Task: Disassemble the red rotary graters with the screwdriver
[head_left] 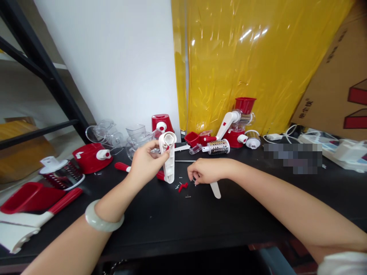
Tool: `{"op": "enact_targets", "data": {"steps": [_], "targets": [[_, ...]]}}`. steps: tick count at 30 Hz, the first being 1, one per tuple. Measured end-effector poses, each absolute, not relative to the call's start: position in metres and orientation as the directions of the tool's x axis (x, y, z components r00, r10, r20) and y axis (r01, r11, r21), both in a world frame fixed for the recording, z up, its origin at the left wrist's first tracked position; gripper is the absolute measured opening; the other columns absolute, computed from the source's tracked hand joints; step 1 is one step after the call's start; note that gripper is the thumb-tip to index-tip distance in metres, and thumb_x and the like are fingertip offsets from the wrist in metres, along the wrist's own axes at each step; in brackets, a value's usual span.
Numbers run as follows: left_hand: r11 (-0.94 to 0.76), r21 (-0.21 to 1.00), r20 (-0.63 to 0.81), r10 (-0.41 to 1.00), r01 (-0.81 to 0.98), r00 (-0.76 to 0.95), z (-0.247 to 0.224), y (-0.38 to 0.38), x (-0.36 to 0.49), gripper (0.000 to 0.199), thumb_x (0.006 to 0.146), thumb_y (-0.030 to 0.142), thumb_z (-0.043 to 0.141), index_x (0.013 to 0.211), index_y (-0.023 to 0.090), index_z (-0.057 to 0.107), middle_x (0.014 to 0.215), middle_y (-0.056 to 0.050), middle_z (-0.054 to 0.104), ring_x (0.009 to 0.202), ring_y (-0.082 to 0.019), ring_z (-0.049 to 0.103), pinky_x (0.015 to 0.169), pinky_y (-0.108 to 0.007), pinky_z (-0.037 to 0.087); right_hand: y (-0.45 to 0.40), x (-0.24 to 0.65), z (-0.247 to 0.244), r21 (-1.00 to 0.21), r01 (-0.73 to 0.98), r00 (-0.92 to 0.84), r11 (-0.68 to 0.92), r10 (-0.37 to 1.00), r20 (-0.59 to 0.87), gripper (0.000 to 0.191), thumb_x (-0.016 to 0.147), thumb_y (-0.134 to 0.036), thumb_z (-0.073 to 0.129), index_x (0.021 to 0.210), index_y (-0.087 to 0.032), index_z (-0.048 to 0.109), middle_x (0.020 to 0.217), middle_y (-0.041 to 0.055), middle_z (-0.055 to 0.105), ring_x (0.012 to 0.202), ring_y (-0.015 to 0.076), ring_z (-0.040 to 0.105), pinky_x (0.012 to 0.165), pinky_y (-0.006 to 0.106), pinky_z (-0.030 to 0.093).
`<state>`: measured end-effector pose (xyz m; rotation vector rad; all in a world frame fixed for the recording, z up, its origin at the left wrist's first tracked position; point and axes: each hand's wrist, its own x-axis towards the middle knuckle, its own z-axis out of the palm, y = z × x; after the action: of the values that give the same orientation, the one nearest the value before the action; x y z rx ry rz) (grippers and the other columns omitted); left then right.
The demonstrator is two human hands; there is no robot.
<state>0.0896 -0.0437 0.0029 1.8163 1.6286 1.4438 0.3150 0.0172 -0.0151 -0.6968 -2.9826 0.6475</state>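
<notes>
Carton (323, 86), right: upright line of Chinese characters (306, 109), seemingly 绝尘侠, then ® mark. More dark characters (340, 35) higher up, too blurred to read. Red block-shaped print (355, 119) near edge.

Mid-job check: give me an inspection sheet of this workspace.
Surface: black table, strewn with parts.
Job's things: hollow white piece, raised in the left hand; small red piece and small metal pieces on the table.
Clutter: red base at left; perforated drum behind the right hand.
Hands: left grips the white piece; right fingers lowered beside the metal pieces, grip unclear.
Cables: white cable, right rear.
Surroundings: yellow curtain, cardboard box, black frame.
</notes>
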Motion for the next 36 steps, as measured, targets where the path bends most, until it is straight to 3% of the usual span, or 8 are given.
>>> {"op": "enact_targets", "data": {"steps": [2, 5, 7, 9, 13, 17, 26, 36], "targets": [[-0.311, 0.785, 0.448, 0.882, 0.535, -0.144, 0.002, -0.043, 0.089, 0.030, 0.072, 0.037, 0.073, 0.096, 0.020, 0.068, 0.080, -0.002, 0.075, 0.063, -0.019, 0.069, 0.059, -0.025, 0.048, 0.015, 0.313, -0.011, -0.372, 0.395, -0.891, 0.840, 0.450, 0.068, 0.009, 0.081, -0.014, 0.061, 0.089, -0.017, 0.064, 0.071, -0.0015, 0.065, 0.059, 0.0094, 0.056, 0.056, 0.021, 0.040], [-0.335, 0.837, 0.416, 0.903, 0.433, -0.107, 0.002, -0.043, 0.091, 0.034, 0.071, 0.038, 0.074, 0.098, 0.019, 0.067, 0.093, -0.005, 0.075, 0.066, -0.019, 0.069, 0.062, -0.026, 0.051, 0.007, 0.309, -0.004, -0.296, 0.379, -0.732, 0.877, 0.480, 0.484, 0.014, 0.087, -0.015, 0.052, 0.097, -0.016, 0.063, 0.074, 0.0000, 0.065, 0.063, 0.0103, 0.057, 0.061, 0.023, 0.042], [-0.354, 0.859, 0.405, 0.912, 0.371, -0.067, 0.002, -0.044, 0.095, 0.035, 0.071, 0.039, 0.075, 0.098, 0.018, 0.066, 0.102, -0.006, 0.074, 0.071, -0.019, 0.070, 0.065, -0.027, 0.053, 0.001, 0.306, -0.002, -0.221, 0.394, -0.574, 0.892, 0.427, 0.699, 0.019, 0.091, -0.019, 0.049, 0.104, -0.016, 0.061, 0.079, 0.0016, 0.066, 0.067, 0.0115, 0.059, 0.064, 0.025, 0.044], [-0.373, 0.856, 0.410, 0.911, 0.357, -0.032, 0.000, -0.045, 0.099, 0.034, 0.073, 0.038, 0.074, 0.099, 0.018, 0.066, 0.105, -0.006, 0.073, 0.076, -0.019, 0.070, 0.069, -0.028, 0.054, -0.004, 0.303, -0.002, -0.117, 0.417, -0.498, 0.901, 0.335, 0.800, 0.021, 0.093, -0.022, 0.047, 0.106, -0.015, 0.062, 0.078, 0.0023, 0.067, 0.067, 0.0119, 0.060, 0.065, 0.026, 0.045], [-0.421, 0.819, 0.438, 0.898, 0.389, 0.050, -0.007, -0.046, 0.106, 0.030, 0.078, 0.036, 0.070, 0.102, 0.020, 0.066, 0.100, -0.005, 0.073, 0.085, -0.019, 0.069, 0.078, -0.028, 0.055, -0.009, 0.300, -0.011, 0.104, 0.477, -0.525, 0.873, 0.188, 0.830, 0.022, 0.096, -0.024, 0.046, 0.096, -0.016, 0.067, 0.078, 0.0031, 0.070, 0.066, 0.0125, 0.061, 0.063, 0.027, 0.042], [-0.426, 0.820, 0.425, 0.900, 0.383, 0.091, -0.012, -0.044, 0.107, 0.030, 0.081, 0.036, 0.067, 0.106, 0.020, 0.064, 0.101, -0.005, 0.071, 0.087, -0.019, 0.068, 0.081, -0.029, 0.055, -0.007, 0.299, -0.020, 0.218, 0.523, -0.533, 0.824, 0.116, 0.838, 0.024, 0.097, -0.024, 0.047, 0.093, -0.016, 0.069, 0.076, 0.0017, 0.071, 0.062, 0.0119, 0.060, 0.059, 0.028, 0.038], [-0.398, 0.858, 0.386, 0.917, 0.326, 0.102, -0.011, -0.045, 0.108, 0.033, 0.080, 0.038, 0.070, 0.106, 0.019, 0.064, 0.101, -0.005, 0.072, 0.088, -0.018, 0.069, 0.082, -0.028, 0.056, -0.010, 0.298, -0.021, 0.310, 0.562, -0.535, 0.767, 0.051, 0.843, 0.024, 0.097, -0.023, 0.048, 0.092, -0.016, 0.071, 0.067, -0.0004, 0.069, 0.057, 0.0109, 0.059, 0.055, 0.029, 0.035], [-0.399, 0.862, 0.384, 0.917, 0.313, 0.111, -0.014, -0.043, 0.107, 0.037, 0.078, 0.037, 0.071, 0.107, 0.016, 0.064, 0.106, -0.008, 0.072, 0.086, -0.020, 0.071, 0.079, -0.031, 0.058, -0.007, 0.298, -0.023, 0.328, 0.536, -0.525, 0.778, 0.003, 0.851, 0.023, 0.095, -0.021, 0.051, 0.085, -0.016, 0.070, 0.065, -0.0012, 0.067, 0.055, 0.0105, 0.058, 0.053, 0.029, 0.034]]}}
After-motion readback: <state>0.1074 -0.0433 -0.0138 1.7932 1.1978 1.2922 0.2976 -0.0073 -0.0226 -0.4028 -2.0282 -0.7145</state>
